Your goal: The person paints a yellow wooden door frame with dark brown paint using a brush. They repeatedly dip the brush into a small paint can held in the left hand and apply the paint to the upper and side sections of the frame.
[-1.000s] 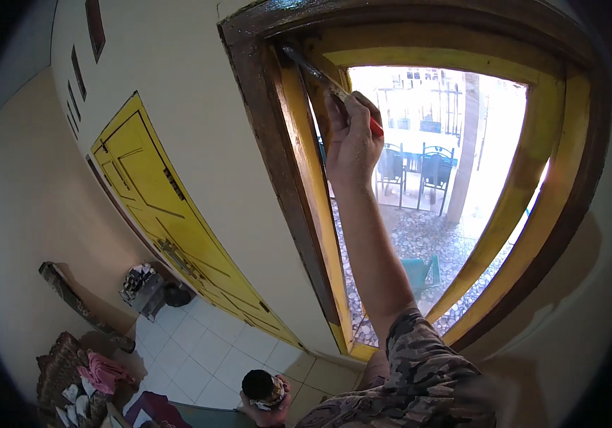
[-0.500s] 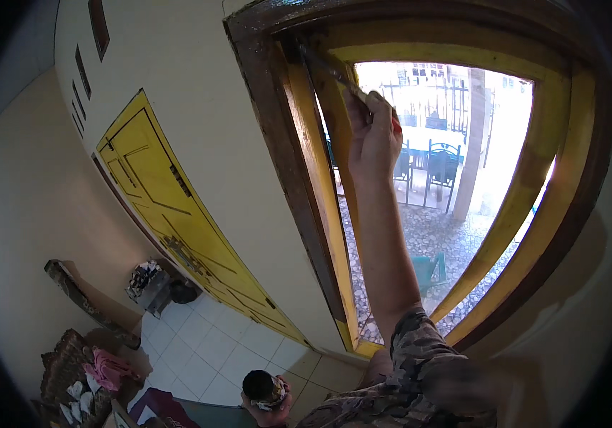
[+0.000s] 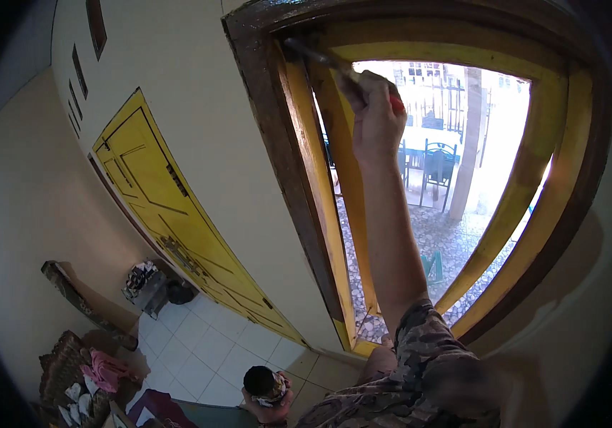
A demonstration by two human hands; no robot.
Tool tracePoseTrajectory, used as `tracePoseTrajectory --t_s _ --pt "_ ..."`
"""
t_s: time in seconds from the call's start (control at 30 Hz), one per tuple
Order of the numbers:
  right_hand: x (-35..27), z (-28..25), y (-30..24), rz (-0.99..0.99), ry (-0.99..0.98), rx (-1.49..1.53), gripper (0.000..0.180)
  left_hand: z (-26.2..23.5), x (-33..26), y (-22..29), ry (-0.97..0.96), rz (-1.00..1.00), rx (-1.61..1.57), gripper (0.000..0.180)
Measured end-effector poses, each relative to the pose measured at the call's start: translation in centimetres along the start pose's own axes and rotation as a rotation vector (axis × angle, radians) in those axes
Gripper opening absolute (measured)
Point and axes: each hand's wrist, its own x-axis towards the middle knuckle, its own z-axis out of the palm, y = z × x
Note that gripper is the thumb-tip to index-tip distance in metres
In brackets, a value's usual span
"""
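My right hand (image 3: 378,118) is raised to the upper left part of the window frame (image 3: 299,171). Its fingers close around a slim paintbrush (image 3: 320,58), whose dark tip reaches the frame's upper left inner corner. Brown covers the outer frame, glossy in places, while the inner parts are yellow. Low in the picture, my left hand (image 3: 269,411) is wrapped around a small can (image 3: 277,389) with a colourful side. The can's round top shows very dark contents.
A yellow panelled door (image 3: 170,192) is in the wall at left. Pink cloth (image 3: 106,369) lies on carved furniture (image 3: 63,371) at lower left. Beyond the window stand a dark chair (image 3: 438,167), a table and a pillar (image 3: 466,143).
My right hand has shifted slightly right, and the brush tip has moved a little left along the corner. The can in my left hand stays nearly in place.
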Motion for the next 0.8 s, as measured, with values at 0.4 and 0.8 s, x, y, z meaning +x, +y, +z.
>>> tracePoseTrajectory --t_s 0.4,0.8 --pt "-9.2 -13.5 -5.6 0.472 -0.010 -0.578 0.012 1.2 0.5 2.4 -0.050 -0.058 -0.058 0.075" --pt "4.5 3.3 -4.1 -0.069 -0.215 -0.127 0.012 0.5 -0.2 1.1 -0.044 -0.086 -0.093 0.059"
